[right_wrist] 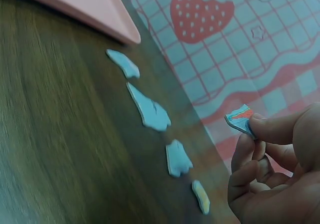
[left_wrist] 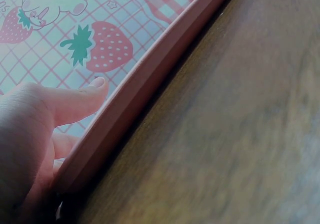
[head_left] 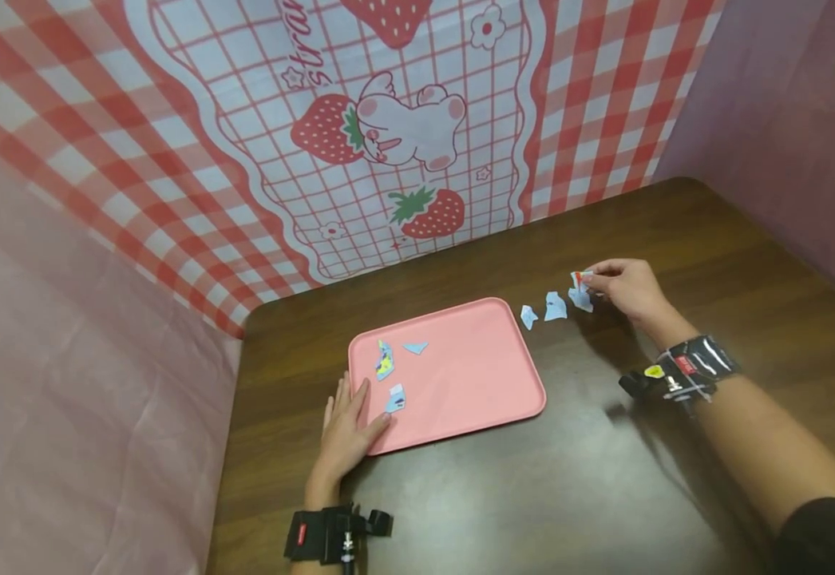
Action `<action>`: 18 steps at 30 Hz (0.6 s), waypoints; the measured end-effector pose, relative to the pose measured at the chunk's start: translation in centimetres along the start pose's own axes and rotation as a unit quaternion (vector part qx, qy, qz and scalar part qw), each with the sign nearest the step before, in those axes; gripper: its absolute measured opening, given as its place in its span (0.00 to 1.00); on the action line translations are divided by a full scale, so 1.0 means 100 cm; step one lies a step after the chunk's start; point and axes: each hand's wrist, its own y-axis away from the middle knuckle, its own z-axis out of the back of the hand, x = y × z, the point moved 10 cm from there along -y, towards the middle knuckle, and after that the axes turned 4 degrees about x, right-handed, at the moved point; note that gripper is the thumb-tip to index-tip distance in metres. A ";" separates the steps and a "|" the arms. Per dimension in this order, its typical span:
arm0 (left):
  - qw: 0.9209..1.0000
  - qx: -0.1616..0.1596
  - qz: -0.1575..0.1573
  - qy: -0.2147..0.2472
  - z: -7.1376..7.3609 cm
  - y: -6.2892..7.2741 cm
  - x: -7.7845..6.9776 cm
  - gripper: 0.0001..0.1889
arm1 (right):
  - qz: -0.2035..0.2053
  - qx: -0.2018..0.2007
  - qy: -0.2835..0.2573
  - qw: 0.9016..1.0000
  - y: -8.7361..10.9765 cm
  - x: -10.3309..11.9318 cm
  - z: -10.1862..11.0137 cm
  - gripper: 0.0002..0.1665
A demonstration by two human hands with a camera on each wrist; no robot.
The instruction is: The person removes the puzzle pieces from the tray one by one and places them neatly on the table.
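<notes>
Fingers (right_wrist: 244,151) of the right hand (head_left: 635,292) pinch a small piece (right_wrist: 239,116) near its edge above the table (head_left: 461,511), leaving its printed face visible. Four more pieces (right_wrist: 154,113) lie below, spaced apart, perhaps for easy access. The left hand (head_left: 346,436), fingers fairly straight, touches the tray (head_left: 475,359), apparently steadying it; three scraps (head_left: 385,363) lie inside.

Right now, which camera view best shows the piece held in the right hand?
The right wrist view: the held piece is large, its colours clear, pinched by the right hand. The head view shows it small, in front of another piece; the left wrist view doesn't show it.
</notes>
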 end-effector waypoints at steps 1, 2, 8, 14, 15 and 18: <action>1.000 0.003 0.004 0.000 -0.001 0.000 0.001 0.45 | -0.002 -0.001 0.001 1.000 0.000 -0.002 0.003 0.20; 1.000 0.004 0.005 0.000 -0.001 0.000 0.001 0.45 | -0.004 -0.001 0.000 1.000 0.000 -0.004 0.006 0.20; 1.000 0.004 0.010 0.000 -0.001 -0.001 0.002 0.45 | -0.016 -0.014 0.000 1.000 -0.003 -0.015 0.021 0.21; 1.000 0.001 0.007 -0.002 -0.001 -0.002 0.002 0.45 | -0.025 -0.042 -0.018 0.999 -0.008 -0.025 0.042 0.08; 1.000 0.001 0.007 -0.003 -0.001 -0.001 0.002 0.45 | -0.027 -0.045 -0.018 0.998 -0.009 -0.027 0.046 0.07; 1.000 0.000 0.007 -0.004 -0.001 -0.001 0.002 0.45 | -0.037 -0.053 -0.003 0.998 -0.011 -0.034 0.055 0.09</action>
